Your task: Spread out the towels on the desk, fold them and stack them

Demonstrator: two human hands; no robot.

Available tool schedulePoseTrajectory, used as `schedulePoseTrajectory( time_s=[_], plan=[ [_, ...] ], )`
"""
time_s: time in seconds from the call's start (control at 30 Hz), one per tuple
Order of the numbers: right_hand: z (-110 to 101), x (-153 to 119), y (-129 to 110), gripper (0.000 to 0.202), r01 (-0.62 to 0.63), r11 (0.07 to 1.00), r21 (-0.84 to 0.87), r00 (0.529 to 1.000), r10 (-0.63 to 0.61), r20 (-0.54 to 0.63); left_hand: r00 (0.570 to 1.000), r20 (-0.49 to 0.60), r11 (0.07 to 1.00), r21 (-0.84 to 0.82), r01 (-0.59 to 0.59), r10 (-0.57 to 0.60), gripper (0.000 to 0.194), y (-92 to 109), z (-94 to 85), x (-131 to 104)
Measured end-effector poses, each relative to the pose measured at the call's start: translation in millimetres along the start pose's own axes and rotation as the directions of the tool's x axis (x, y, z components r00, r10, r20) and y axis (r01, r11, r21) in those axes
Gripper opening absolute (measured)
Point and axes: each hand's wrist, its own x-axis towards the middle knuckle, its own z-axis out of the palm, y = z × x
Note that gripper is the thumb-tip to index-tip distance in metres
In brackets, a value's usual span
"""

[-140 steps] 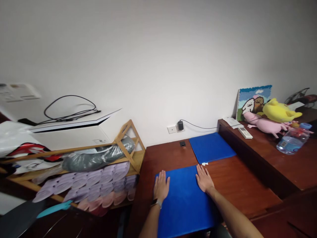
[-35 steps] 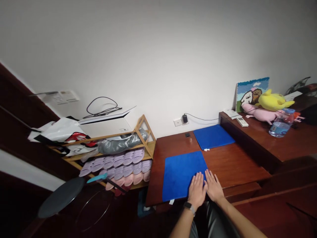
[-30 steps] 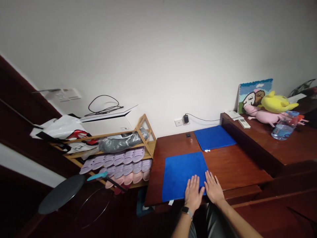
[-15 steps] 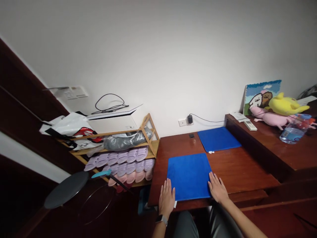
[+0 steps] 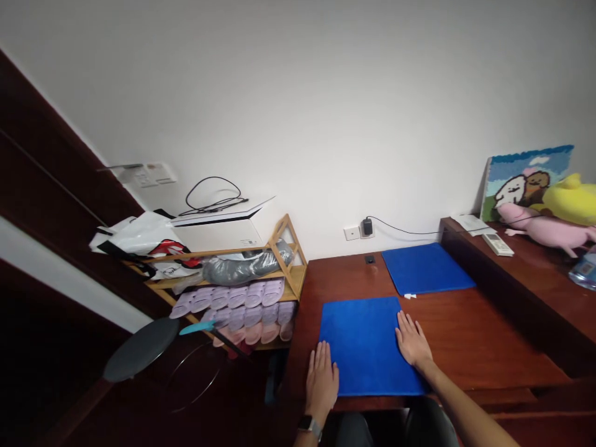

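Observation:
A square blue mat lies flat on the brown wooden desk, its front edge close to the desk's front. My left hand, with a watch on the wrist, rests at the mat's left edge with fingers stretched out. On the opposite side, my right hand lies flat along the right edge, fingers extended. Neither hand grips anything. Behind and to the right lies a second blue mat, with a small white tag at its near edge.
A raised shelf on the right bears a remote control, a pink plush toy and a bottle. At left, a wooden rack holds slippers and a white box. A round dark stool seat stands nearby.
My right hand has slid away from me along the mat's right edge. My left hand stays at the left edge. The camera view has shifted, moving the scene rightward in the picture.

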Motion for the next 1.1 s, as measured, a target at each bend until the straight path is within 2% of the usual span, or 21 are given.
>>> schedulePoseTrajectory(
  time_s=[0.1,0.17,0.23,0.27,0.33,0.4,0.5,0.57,0.6,0.7,0.77,0.83,0.9,0.97,1.03,1.1],
  plan=[
    [-1.0,-1.0,-0.3,0.066,-0.007,1.0,-0.004,1.0,0.007,0.008,0.996,0.005,0.992,-0.093,-0.089,0.089,0.058,59.1,-6.6,39.7],
    [-3.4,-1.1,-1.4,0.066,-0.009,1.0,-0.013,1.0,0.009,0.022,0.982,0.036,0.968,-0.175,-0.178,0.188,0.06,99.5,-3.1,67.4],
    [-4.5,-1.1,-2.0,0.066,-0.01,1.0,-0.02,1.0,0.01,0.026,0.967,0.092,0.949,-0.231,-0.213,0.239,0.062,123.2,5.4,88.5],
    [-4.3,-1.1,-1.9,0.066,-0.011,1.0,-0.02,1.0,0.012,0.024,0.962,0.122,0.947,-0.243,-0.21,0.244,0.063,125.3,10.4,95.6],
    [-2.9,-0.8,-0.7,0.067,-0.012,1.0,-0.008,1.0,0.012,0.014,0.961,0.174,0.956,-0.237,-0.171,0.215,0.064,108.6,19.1,102.4],
    [-0.8,-0.6,1.3,0.067,-0.008,1.0,0.006,1.0,0.008,0.008,0.972,0.196,0.979,-0.183,-0.095,0.131,0.064,70.1,23.8,100.9],
    [2.4,-1.0,4.3,0.067,0.006,1.0,0.016,1.0,-0.006,-0.003,0.984,0.171,0.995,-0.077,0.056,-0.043,0.064,2.1,24.3,91.5],
    [4.0,-1.0,5.0,0.067,0.008,1.0,0.027,1.0,-0.007,-0.015,0.984,0.153,0.994,-0.051,0.1,-0.091,0.062,-29.9,23.4,86.7],
    [4.1,-0.6,4.4,0.066,0.006,0.999,0.035,1.0,-0.005,-0.019,0.984,0.147,0.993,-0.047,0.106,-0.098,0.062,-39.3,22.8,85.8],
    [-1.9,2.7,-1.8,0.065,-0.002,0.998,0.055,1.0,0.003,-0.007,0.99,0.09,0.993,-0.036,0.111,-0.108,0.06,-44.9,17.4,88.5],
    [-13.1,4.6,-7.6,0.065,-0.015,0.998,0.067,1.0,0.014,0.028,0.996,0.011,0.995,-0.039,0.091,-0.091,0.058,-40.1,8.8,88.2],
    [-28.3,0.5,-10.6,0.065,-0.019,0.995,0.096,0.999,0.017,0.027,0.996,-0.073,0.997,-0.066,0.037,-0.042,0.055,-38.4,-1.5,78.3],
    [-42.4,-16.1,-7.8,0.063,0.022,0.99,0.139,0.998,-0.014,-0.055,0.991,-0.129,0.993,-0.109,-0.039,0.025,0.051,-44.9,-7.1,54.7],
    [-49.4,-47.3,1.1,0.056,0.114,0.976,0.185,0.981,-0.082,-0.174,0.985,-0.14,0.981,-0.147,-0.125,0.104,0.046,-59.3,-3.6,20.4],
    [-47.1,-87.0,13.7,0.046,0.231,0.947,0.222,0.954,-0.176,-0.242,0.967,-0.129,0.955,-0.173,-0.24,0.22,0.039,-76.1,6.7,-15.7],
    [-39.6,-124.0,25.8,0.036,0.339,0.912,0.232,0.925,-0.278,-0.258,0.943,-0.123,0.928,-0.18,-0.326,0.308,0.039,-87.4,15.2,-44.5]
  ],
)
